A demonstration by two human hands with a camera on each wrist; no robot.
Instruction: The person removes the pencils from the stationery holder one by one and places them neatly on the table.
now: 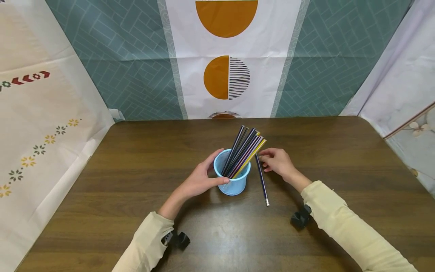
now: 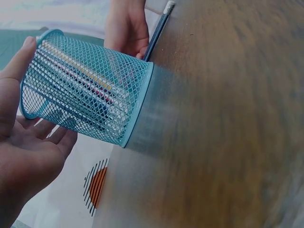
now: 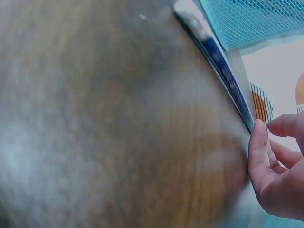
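Head, pencil cup: light-blue mesh pencil cup (image 1: 233, 187) stands on the wooden table (image 1: 136, 170), held near its rim by the left hand (image 1: 198, 182); bundled pencils (image 1: 242, 153) lean inside.
Head, loose pencil: dark eraser-tipped pencil (image 1: 262, 180) lies right of the cup, below the right hand (image 1: 278, 162).
Left wrist, mesh: probably light, springy; steady below the rim.
Right wrist, pencil end: thumb and forefinger nearly meet; cannot tell whether they pinch it. Likely light, stiff, prone to rolling; grasp mid-shaft.
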